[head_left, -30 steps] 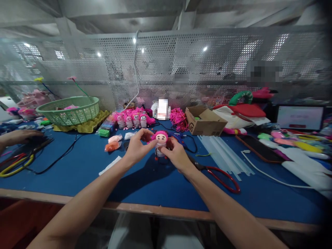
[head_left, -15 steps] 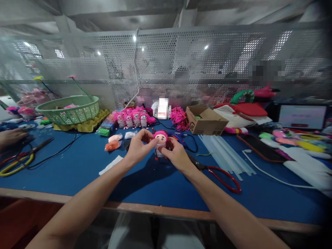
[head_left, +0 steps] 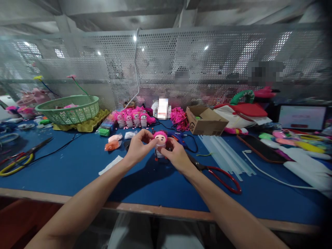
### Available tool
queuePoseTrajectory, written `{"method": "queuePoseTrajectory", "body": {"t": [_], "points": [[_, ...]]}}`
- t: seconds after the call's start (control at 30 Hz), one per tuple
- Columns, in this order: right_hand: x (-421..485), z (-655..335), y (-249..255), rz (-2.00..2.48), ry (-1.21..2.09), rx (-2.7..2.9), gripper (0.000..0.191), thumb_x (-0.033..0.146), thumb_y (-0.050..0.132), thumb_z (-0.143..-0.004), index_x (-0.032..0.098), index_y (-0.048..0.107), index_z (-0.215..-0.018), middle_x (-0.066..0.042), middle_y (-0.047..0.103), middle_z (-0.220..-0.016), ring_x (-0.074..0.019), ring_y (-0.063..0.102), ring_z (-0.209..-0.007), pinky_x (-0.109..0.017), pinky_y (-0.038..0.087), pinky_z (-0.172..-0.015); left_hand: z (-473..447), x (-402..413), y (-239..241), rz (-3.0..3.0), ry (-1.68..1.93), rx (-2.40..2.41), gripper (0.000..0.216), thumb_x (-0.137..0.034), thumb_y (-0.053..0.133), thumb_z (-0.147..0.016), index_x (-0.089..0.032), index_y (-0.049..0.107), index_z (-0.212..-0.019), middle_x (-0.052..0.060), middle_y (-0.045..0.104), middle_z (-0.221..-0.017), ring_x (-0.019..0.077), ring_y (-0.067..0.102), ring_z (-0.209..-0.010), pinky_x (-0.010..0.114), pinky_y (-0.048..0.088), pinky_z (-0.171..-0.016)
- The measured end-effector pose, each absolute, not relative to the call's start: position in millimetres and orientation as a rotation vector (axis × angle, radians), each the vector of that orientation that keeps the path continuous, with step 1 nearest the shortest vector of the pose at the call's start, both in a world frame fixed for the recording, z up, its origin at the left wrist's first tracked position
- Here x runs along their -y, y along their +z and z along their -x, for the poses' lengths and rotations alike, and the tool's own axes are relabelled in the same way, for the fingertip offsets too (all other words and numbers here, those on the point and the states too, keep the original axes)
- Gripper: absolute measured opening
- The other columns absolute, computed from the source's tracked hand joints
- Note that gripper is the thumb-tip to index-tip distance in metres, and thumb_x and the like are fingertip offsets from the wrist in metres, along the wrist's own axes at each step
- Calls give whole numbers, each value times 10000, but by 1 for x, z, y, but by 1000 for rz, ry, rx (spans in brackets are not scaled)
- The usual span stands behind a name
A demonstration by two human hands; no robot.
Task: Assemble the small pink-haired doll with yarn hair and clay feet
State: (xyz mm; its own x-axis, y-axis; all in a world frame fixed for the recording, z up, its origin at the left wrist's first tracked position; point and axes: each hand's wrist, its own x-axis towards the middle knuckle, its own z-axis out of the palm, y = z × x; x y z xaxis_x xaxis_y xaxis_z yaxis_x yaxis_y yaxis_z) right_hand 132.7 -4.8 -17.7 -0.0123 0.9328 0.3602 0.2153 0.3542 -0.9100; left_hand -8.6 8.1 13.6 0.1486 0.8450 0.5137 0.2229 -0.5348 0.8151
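Note:
A small doll [head_left: 160,140] with a pink fuzzy head, a pale face and a white body stands over the blue table [head_left: 77,162]. My left hand [head_left: 137,147] pinches it at the head from the left. My right hand [head_left: 176,154] grips its body from the right. Both hands have their fingers curled round the doll. A row of similar pink dolls [head_left: 132,119] stands further back.
Red-handled scissors [head_left: 220,176] lie just right of my right hand. A green basket [head_left: 68,109], a cardboard box [head_left: 204,121], clear sticks [head_left: 223,152], a phone [head_left: 259,147] with a white cable, yellow-handled scissors [head_left: 15,162] and clay packets [head_left: 112,143] lie around. A perforated metal screen [head_left: 166,65] closes the back.
Another person's hand at the far left edge has withdrawn out of view. My hands and the doll have barely moved.

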Motion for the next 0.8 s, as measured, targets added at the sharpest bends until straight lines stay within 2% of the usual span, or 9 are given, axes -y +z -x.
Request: {"method": "queuePoseTrajectory", "body": {"t": [0.5, 0.8], "points": [[5, -132, -17, 1111, 882, 1446, 352, 347, 602, -641, 137, 546, -918, -66, 631, -855, -176, 565, -742, -311, 446, -684, 12, -11, 10, -1738, 1398, -943, 173, -278, 607, -679, -151, 493, -704, -29, 477, -625, 68, 433, -557, 197, 341, -536], [7, -131, -16, 1067, 914, 1445, 368, 329, 613, -631, 129, 543, -932, -87, 635, -905, -186, 584, -793, -329, 444, -750, 10, -10, 12, -1788, 1406, -982, 165, -259, 617, -659, -149, 494, -670, -33, 479, -603, 67, 422, -541, 194, 321, -515]]}}
